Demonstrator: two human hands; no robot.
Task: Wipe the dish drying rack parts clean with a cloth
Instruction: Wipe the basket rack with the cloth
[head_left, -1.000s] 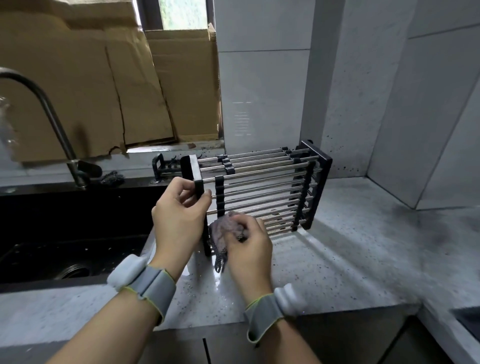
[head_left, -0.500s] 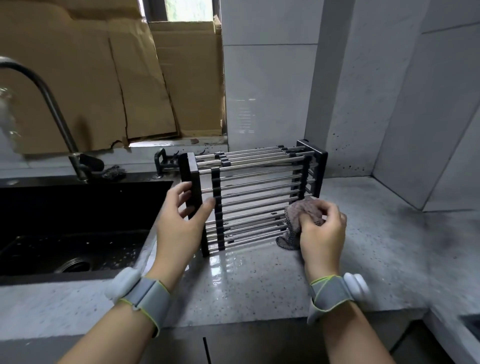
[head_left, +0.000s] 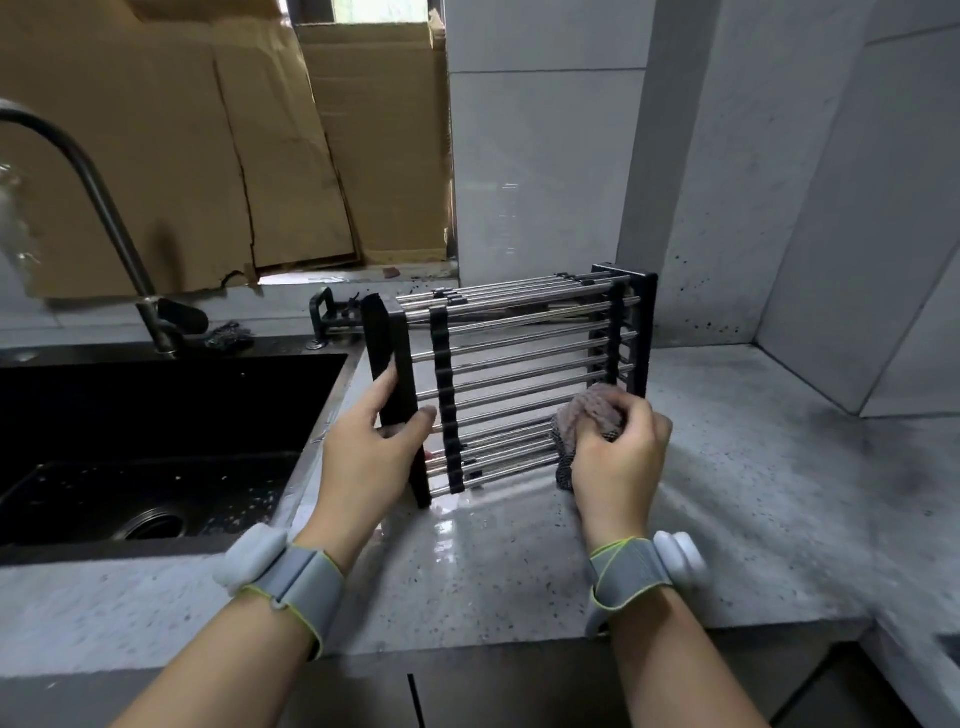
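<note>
The speckled grey stone surface (head_left: 727, 519) runs across the whole lower view, glossy and wet-looking just in front of the rack. To the left, a black sink (head_left: 156, 415) is sunk into it, its round drain visible at the bottom, with a curved metal faucet (head_left: 104, 208) rising behind. Flattened cardboard (head_left: 208, 156) leans against the wall behind the sink, and pale tiled walls close off the right corner.

The dish drying rack (head_left: 519, 374) stands tilted up on its edge on the surface, just right of the sink's corner. It is a roll of steel rods running left to right, held by black end bars and black crosspieces. Its lower edge touches the wet patch of the surface.

The left hand (head_left: 363, 452) grips the rack's left black end bar, thumb on the near side and fingers curled round the far side, about halfway down the bar. The right hand (head_left: 618, 457) is at the rack's lower right, fingers curled round a bunched grey-pink cloth (head_left: 587, 415) and pressing it against the rods close to the right crosspiece. The cloth bulges out above the fingers and a mesh-like corner hangs below the hand's left edge. Both wrists wear grey bands with white pods.
</note>
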